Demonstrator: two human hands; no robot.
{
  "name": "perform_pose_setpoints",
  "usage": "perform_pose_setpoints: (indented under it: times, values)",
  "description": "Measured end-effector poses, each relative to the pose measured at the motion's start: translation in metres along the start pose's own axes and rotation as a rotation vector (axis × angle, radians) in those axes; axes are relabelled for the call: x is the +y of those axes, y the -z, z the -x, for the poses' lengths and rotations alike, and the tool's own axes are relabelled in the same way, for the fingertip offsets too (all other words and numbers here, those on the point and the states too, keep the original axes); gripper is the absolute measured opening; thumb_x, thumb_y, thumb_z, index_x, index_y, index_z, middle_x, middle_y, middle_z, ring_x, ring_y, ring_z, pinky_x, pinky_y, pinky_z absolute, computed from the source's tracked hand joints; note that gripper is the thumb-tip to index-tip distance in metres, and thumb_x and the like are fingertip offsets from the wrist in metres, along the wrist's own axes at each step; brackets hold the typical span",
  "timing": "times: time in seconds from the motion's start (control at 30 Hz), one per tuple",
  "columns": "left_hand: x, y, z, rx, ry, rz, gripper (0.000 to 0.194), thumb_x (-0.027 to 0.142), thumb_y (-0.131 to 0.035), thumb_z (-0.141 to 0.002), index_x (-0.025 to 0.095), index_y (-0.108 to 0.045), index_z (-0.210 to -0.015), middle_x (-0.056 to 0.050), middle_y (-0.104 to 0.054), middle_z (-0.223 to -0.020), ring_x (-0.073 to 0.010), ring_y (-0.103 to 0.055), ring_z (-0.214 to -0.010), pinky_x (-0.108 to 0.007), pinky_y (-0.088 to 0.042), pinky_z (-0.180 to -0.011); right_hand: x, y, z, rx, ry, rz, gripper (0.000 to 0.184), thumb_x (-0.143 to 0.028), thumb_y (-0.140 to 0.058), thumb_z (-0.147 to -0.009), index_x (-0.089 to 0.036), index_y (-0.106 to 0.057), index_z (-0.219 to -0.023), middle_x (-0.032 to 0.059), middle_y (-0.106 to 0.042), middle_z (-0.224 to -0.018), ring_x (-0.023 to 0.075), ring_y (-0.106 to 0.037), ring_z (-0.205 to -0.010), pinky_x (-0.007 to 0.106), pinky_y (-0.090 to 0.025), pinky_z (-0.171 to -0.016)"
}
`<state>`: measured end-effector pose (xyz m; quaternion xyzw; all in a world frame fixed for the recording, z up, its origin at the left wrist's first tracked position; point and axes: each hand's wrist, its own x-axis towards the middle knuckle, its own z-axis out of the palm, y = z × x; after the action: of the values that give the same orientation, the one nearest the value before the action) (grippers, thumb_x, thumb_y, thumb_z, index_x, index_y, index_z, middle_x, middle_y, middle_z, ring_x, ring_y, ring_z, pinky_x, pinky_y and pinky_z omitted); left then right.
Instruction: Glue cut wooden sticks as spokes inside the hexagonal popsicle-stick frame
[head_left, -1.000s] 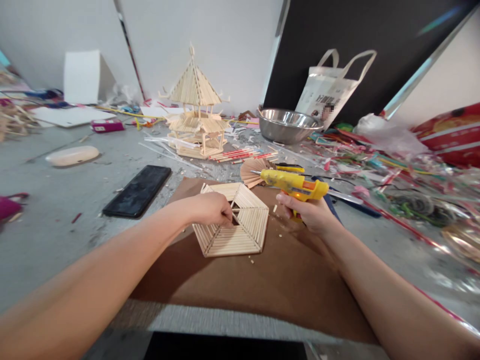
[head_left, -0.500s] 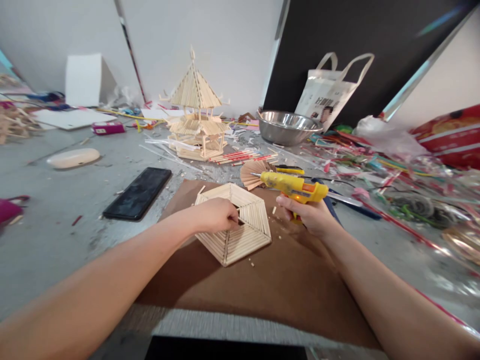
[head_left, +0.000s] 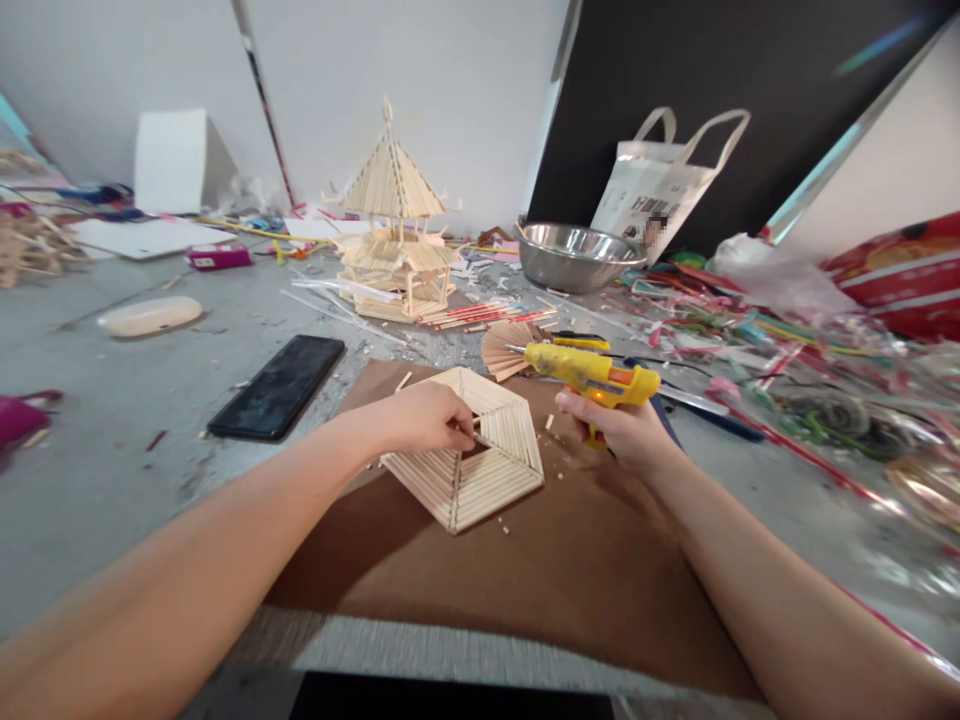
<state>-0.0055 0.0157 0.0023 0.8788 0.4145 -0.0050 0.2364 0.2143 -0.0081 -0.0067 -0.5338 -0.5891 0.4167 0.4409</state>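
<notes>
A hexagonal panel of pale wooden sticks (head_left: 499, 480) lies on a brown board (head_left: 480, 580), with an opening at its middle. My left hand (head_left: 435, 418) is over the panel's left part, its fingers pinched together at the edge of that opening. Whatever is between those fingertips is too small or hidden to make out. To the right, my right hand (head_left: 619, 430) grips a yellow glue gun (head_left: 585, 372) by its handle. The gun's nozzle points left, above a pleated tan paper fan (head_left: 501, 348). Small stick offcuts (head_left: 550, 422) are scattered near the panel.
Behind the board stands a stick-built pagoda (head_left: 394, 220), with a steel basin (head_left: 577, 258) to its right. A black phone (head_left: 277, 388) and a white oval case (head_left: 150, 317) are at left. Strips and cords (head_left: 825, 400) clutter the right, with a yellow cutter (head_left: 581, 341) behind the gun.
My left hand has lifted slightly and shifted a little left, so more of the panel's central opening shows. My right hand and the glue gun have hardly moved.
</notes>
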Motion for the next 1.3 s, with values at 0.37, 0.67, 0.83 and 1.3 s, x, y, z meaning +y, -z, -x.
perform_pose_setpoints:
  times: [0.37, 0.67, 0.83, 1.3]
  values:
    - [-0.003, -0.001, 0.0, -0.121, -0.06, 0.028, 0.025, 0.035, -0.049, -0.069, 0.021, -0.065, -0.083, 0.0, -0.066, -0.079, -0.0104, -0.055, -0.066, -0.019, -0.036, -0.057, 0.0, 0.001, 0.0, -0.034, 0.028, -0.01, 0.021, -0.033, -0.061, -0.062, -0.016, -0.049, -0.058, -0.0066, -0.044, -0.039, 0.0049, -0.039, -0.035, 0.019, -0.027, -0.037]
    - [-0.004, 0.0, -0.001, 0.006, -0.041, -0.087, 0.03, 0.038, -0.04, -0.074, 0.019, -0.063, -0.076, -0.002, -0.064, -0.072, -0.0119, -0.053, -0.062, -0.021, -0.035, -0.054, 0.004, 0.002, -0.005, 0.065, 0.005, -0.019, 0.023, -0.036, -0.062, -0.061, -0.016, -0.052, -0.065, -0.0045, -0.051, -0.047, 0.0048, -0.041, -0.034, 0.018, -0.031, -0.035]
    - [-0.019, 0.0, -0.005, 0.385, 0.212, -0.17, 0.027, 0.038, -0.039, -0.074, 0.022, -0.059, -0.085, -0.004, -0.061, -0.087, -0.0175, -0.054, -0.076, -0.028, -0.038, -0.063, 0.013, 0.015, -0.018, 0.19, -0.113, -0.261, 0.019, -0.034, -0.056, -0.066, -0.017, -0.053, -0.075, 0.0008, -0.061, -0.066, 0.0074, -0.047, -0.035, 0.021, -0.037, -0.035]
    - [-0.035, -0.003, -0.008, 0.367, 0.283, -0.213, 0.044, 0.052, -0.036, -0.073, 0.018, -0.052, -0.097, -0.01, -0.053, -0.102, -0.0247, -0.046, -0.096, -0.037, -0.037, -0.08, 0.031, 0.018, -0.039, 0.287, -0.148, 0.46, 0.035, -0.05, -0.056, -0.061, -0.018, -0.049, -0.049, 0.0028, -0.049, -0.048, 0.0178, -0.053, -0.058, 0.027, -0.037, -0.051]
